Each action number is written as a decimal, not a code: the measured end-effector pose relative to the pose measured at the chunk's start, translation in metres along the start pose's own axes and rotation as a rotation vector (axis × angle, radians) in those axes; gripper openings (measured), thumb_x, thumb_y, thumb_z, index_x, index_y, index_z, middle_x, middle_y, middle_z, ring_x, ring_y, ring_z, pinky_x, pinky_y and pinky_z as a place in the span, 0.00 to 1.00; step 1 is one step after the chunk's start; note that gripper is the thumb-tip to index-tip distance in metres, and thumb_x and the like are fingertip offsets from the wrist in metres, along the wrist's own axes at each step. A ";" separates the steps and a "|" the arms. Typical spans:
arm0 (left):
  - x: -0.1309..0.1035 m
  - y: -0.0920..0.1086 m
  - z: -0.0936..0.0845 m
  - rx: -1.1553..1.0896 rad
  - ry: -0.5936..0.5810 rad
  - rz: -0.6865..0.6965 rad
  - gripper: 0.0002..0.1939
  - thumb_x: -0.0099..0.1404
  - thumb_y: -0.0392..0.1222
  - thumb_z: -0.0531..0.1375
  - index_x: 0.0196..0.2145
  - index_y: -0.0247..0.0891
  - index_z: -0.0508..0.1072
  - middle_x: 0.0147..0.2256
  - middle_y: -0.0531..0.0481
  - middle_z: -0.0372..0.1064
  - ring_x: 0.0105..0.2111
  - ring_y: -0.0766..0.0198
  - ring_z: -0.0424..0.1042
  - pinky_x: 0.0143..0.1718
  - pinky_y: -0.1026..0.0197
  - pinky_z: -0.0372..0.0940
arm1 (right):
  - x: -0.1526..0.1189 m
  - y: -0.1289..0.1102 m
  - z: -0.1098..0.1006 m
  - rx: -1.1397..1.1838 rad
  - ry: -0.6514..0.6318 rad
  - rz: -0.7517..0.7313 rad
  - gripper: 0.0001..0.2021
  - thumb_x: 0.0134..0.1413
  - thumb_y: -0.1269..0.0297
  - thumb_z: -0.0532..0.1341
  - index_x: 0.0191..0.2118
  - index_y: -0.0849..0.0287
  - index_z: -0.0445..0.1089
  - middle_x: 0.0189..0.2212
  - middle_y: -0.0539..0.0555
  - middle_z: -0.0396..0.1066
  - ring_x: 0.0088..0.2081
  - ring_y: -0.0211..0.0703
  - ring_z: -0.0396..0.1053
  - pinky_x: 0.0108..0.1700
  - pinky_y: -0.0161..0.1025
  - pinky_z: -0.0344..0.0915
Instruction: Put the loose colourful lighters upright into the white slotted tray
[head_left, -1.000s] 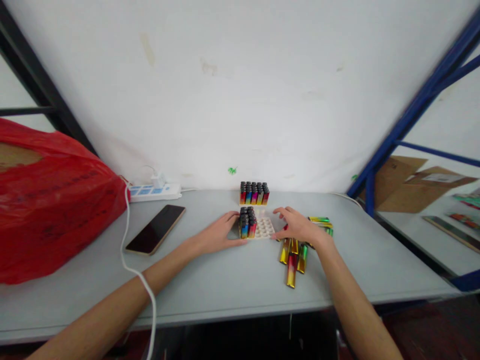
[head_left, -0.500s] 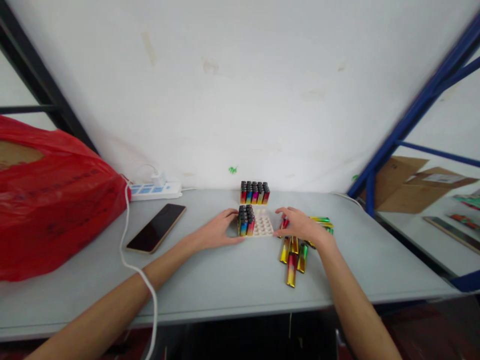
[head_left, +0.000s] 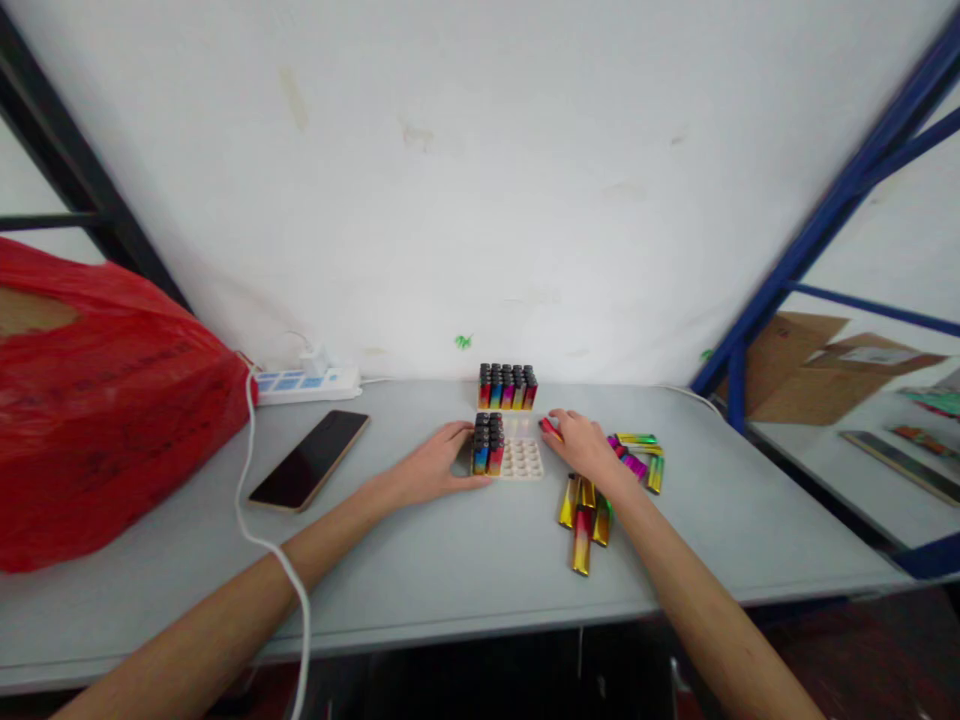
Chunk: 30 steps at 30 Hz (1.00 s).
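Note:
My left hand point(head_left: 437, 466) curves round the left end of a white plastic tray point(head_left: 523, 459), its thumb along the front edge and its fingers behind. Black-topped, shiny multicoloured lighters point(head_left: 488, 446) stand upright in the tray's left part, while round sockets show on the right. Just right of the tray, my right hand point(head_left: 586, 446) has its fingers closed on a red lighter point(head_left: 551, 429), which sticks out beyond the fingertips. Loose lighters point(head_left: 582, 540) lie in a pile below and beside that hand, partly covered by the wrist.
Behind the tray, a full block of upright lighters point(head_left: 508, 387) stands near the wall. To the left lie a phone point(head_left: 310, 460), a power strip point(head_left: 309, 384), a white cable point(head_left: 251, 535) and a big red bag point(head_left: 120, 400). A blue frame point(head_left: 810, 235) rises at right.
My right hand has moved slightly left and up from the pile, and a red lighter now shows at its fingertips. My left hand stays at the tray.

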<state>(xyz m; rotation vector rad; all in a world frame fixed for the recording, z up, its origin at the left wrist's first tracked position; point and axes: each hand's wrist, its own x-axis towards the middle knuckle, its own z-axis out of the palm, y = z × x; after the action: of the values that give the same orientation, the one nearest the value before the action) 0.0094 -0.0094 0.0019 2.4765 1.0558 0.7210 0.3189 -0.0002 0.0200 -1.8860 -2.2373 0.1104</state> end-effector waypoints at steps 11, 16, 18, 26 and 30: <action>-0.002 0.001 0.002 -0.015 0.031 -0.005 0.39 0.65 0.66 0.70 0.63 0.36 0.73 0.61 0.34 0.73 0.62 0.38 0.73 0.68 0.43 0.67 | 0.009 -0.013 0.009 1.049 0.022 -0.020 0.19 0.67 0.40 0.58 0.46 0.52 0.65 0.27 0.43 0.64 0.20 0.36 0.56 0.23 0.34 0.58; -0.001 0.002 0.002 -0.008 0.023 0.012 0.38 0.65 0.64 0.71 0.63 0.37 0.72 0.61 0.34 0.73 0.62 0.38 0.73 0.68 0.41 0.67 | 0.001 -0.034 0.001 1.223 0.035 -0.042 0.31 0.56 0.26 0.62 0.32 0.52 0.59 0.20 0.41 0.54 0.19 0.33 0.47 0.20 0.33 0.45; -0.001 0.002 0.002 -0.008 0.022 0.011 0.37 0.65 0.64 0.70 0.62 0.37 0.72 0.61 0.34 0.73 0.62 0.38 0.73 0.68 0.41 0.67 | -0.002 -0.038 0.000 1.190 0.108 -0.084 0.33 0.55 0.25 0.63 0.27 0.52 0.58 0.20 0.43 0.54 0.20 0.33 0.48 0.21 0.34 0.46; -0.001 0.004 0.001 -0.007 0.014 0.009 0.38 0.66 0.64 0.70 0.62 0.36 0.72 0.61 0.33 0.73 0.63 0.37 0.72 0.68 0.40 0.66 | 0.001 -0.037 0.013 0.956 0.336 -0.048 0.28 0.61 0.36 0.58 0.20 0.52 0.56 0.18 0.45 0.53 0.24 0.37 0.52 0.28 0.39 0.50; -0.001 0.004 0.001 0.004 0.006 0.008 0.39 0.66 0.64 0.70 0.63 0.35 0.71 0.61 0.33 0.72 0.63 0.38 0.72 0.69 0.41 0.66 | -0.002 -0.041 0.012 0.921 0.358 -0.097 0.27 0.65 0.38 0.57 0.23 0.52 0.58 0.20 0.46 0.56 0.25 0.39 0.55 0.30 0.39 0.53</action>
<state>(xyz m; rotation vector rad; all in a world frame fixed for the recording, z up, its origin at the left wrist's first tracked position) 0.0119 -0.0131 0.0031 2.4851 1.0513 0.7293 0.2777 -0.0087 0.0161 -1.1738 -1.5965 0.6111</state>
